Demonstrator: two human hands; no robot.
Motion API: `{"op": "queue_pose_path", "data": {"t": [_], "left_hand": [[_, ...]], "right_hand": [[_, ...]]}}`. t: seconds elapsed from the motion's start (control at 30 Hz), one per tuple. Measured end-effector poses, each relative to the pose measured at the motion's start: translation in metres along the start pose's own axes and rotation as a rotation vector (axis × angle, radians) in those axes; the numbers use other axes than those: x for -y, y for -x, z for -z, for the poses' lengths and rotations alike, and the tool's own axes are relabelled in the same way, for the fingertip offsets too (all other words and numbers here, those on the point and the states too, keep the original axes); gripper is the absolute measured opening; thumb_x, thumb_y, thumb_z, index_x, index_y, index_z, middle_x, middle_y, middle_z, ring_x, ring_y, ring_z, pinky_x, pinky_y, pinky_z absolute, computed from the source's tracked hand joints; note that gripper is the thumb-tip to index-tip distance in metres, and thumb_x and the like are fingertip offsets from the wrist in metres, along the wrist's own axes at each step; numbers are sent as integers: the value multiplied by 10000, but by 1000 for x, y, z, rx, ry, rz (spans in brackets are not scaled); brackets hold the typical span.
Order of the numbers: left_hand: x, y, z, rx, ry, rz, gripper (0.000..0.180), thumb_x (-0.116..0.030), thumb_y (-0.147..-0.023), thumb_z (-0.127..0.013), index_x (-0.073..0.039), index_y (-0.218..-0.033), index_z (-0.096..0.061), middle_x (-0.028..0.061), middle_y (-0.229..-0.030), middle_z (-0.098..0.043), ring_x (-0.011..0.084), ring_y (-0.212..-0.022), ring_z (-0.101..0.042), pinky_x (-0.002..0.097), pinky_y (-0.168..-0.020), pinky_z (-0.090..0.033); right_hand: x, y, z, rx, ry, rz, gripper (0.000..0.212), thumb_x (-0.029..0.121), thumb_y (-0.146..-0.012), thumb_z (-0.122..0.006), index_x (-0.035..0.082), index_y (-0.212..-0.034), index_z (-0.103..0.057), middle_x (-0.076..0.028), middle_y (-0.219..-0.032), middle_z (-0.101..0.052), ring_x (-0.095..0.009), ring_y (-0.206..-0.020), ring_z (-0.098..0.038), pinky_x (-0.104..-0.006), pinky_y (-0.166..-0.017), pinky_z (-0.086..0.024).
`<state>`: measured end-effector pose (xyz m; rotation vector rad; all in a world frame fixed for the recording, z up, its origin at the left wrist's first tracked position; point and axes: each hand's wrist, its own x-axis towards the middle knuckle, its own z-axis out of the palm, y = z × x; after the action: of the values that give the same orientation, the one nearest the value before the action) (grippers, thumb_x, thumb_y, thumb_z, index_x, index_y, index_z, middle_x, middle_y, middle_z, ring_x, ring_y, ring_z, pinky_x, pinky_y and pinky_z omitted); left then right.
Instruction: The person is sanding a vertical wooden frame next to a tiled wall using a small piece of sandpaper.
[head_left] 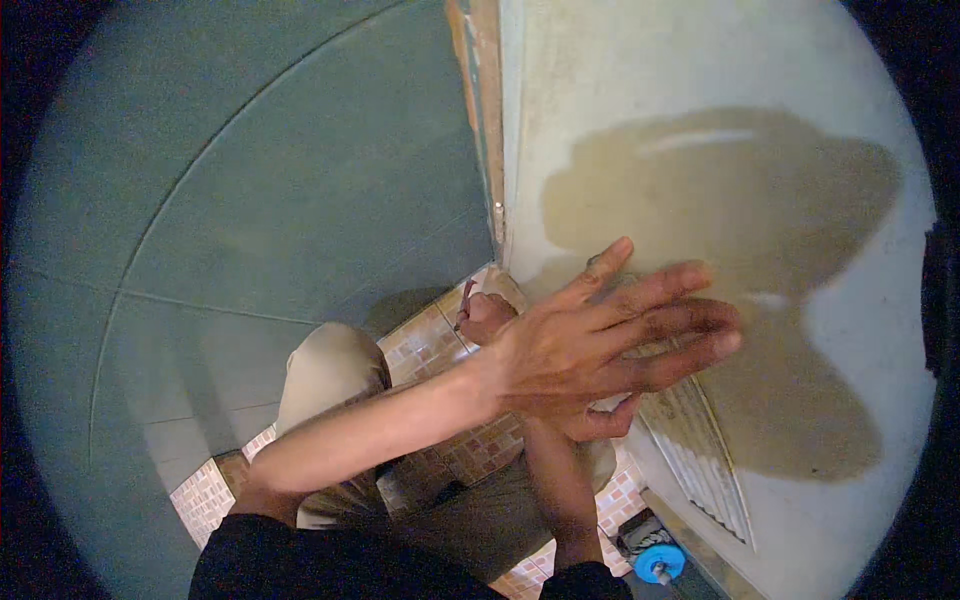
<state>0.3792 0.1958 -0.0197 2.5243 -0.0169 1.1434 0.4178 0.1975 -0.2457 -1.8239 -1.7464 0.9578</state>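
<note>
My left hand (625,335) reaches across from the lower left, its fingers stretched out and apart, in front of a pale door-like panel (840,330). Nothing shows in its grip; whether the fingertips touch the panel I cannot tell. Behind the left wrist, my right forearm (560,490) rises from below, partly covered. Lower down, close to the panel's corner, my right hand (487,318) is closed around a slim dark-red object (466,298), whose kind is unclear. A slatted vent (710,465) is set in the panel, partly behind the left hand.
A worn wooden frame (487,120) borders the panel, with a small metal fitting (499,212). Grey-green wall (250,200) fills the left. Below are patterned floor tiles (415,345), my bent knee (335,370) and a blue round object (658,563). Brownish shadows lie across the panel.
</note>
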Motion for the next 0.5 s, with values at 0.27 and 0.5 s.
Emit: {"op": "queue_pose_path", "data": {"t": [0.27, 0.5], "left_hand": [[-10, 17, 22, 52, 75, 103, 801, -270, -730, -606, -261, -1476, -314, 32, -1535, -310, 290, -1434, -241, 650, -1082, -209], [-4, 19, -10, -56, 172, 69, 857, -209, -651, -664, -266, -1447, -350, 21, -1531, -323, 272, -1429, -257, 667, -1078, -188]], "right_hand": [[19, -1, -22, 271, 334, -92, 456, 369, -990, -393, -8, -957, -648, -250, -933, -638, -419, -888, -604, -491, -811, -467], [-2, 10, -3, 369, 212, -223, 411, 317, -963, -447, -27, -874, -654, -278, -898, -644, -444, -883, -625, -527, -814, -486]]}}
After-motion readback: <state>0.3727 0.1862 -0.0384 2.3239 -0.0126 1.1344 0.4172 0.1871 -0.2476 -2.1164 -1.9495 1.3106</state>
